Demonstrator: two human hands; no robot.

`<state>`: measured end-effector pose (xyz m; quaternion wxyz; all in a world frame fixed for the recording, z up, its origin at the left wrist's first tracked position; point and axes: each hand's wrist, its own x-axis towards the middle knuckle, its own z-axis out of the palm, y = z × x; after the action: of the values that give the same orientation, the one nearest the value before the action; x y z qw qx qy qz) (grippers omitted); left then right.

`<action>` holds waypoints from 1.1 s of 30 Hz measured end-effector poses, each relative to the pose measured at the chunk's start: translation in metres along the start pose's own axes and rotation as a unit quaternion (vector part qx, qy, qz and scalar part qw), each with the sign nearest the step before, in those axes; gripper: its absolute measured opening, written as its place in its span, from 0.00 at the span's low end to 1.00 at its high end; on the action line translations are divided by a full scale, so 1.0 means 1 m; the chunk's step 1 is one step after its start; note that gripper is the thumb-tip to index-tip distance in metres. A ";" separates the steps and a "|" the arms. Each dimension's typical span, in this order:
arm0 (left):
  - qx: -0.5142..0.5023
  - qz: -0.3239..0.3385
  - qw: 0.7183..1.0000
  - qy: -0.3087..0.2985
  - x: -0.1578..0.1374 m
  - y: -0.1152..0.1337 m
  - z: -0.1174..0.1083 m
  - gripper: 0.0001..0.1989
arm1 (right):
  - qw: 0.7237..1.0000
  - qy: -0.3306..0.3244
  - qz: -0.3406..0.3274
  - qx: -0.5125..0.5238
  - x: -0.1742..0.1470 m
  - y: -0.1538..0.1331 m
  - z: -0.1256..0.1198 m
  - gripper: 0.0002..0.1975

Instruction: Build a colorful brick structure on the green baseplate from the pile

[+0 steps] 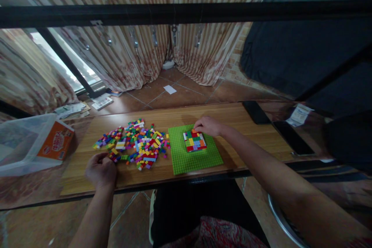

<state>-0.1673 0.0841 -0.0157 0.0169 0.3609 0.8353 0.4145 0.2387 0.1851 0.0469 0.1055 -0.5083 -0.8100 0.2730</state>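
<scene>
Nearest my cam is the wearer's patterned top [215, 232] over black trousers [197, 205], so I get a seated view, close up to the wood top [226, 116]. The build [195, 142], a low multicolour slab, sits toward the back of the green board [177, 162], approx. centred L to R; the studs prob. hold it there, so I'd expect no skid under a press. R hand [209, 126] is at the build's back edge, fingers narrow, tips at a red block [194, 131]; can't tell if it's gripped or just pressed. Board lies straight ahead of the lap, prob. b/c that's easy on the R arm. The pile [148, 143] of loose bricks spreads just L of the board, handy for either hand, I'd say. L hand [101, 171] is by the pile's near-left edge, fingers curled in; can't tell if there's a brick inside. That spot looks close to the bricks w/o covering most of them. Farther out, the clear bin [23, 143] stands past the L end, and 2 dark phones [255, 112] lie toward the R end, prob. to spare elbow room. Curtains [130, 58] hang behind.
</scene>
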 end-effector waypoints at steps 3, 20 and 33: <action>0.002 -0.003 1.000 0.000 -0.001 0.003 -0.001 0.13 | 1.000 -0.002 -0.012 0.004 0.003 -0.001 0.001 0.06; 0.000 0.002 1.000 -0.003 -0.003 0.007 -0.002 0.12 | 1.000 0.008 -0.019 0.005 -0.006 0.000 0.014 0.15; 0.002 0.008 1.000 -0.001 -0.003 0.003 0.002 0.13 | 0.994 0.048 -0.006 0.098 -0.002 0.016 0.037 0.14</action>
<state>-0.1626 0.0846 -0.0163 0.0135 0.3682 0.8331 0.4125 0.2356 0.1760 0.0072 0.1953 -0.5032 -0.7764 0.3253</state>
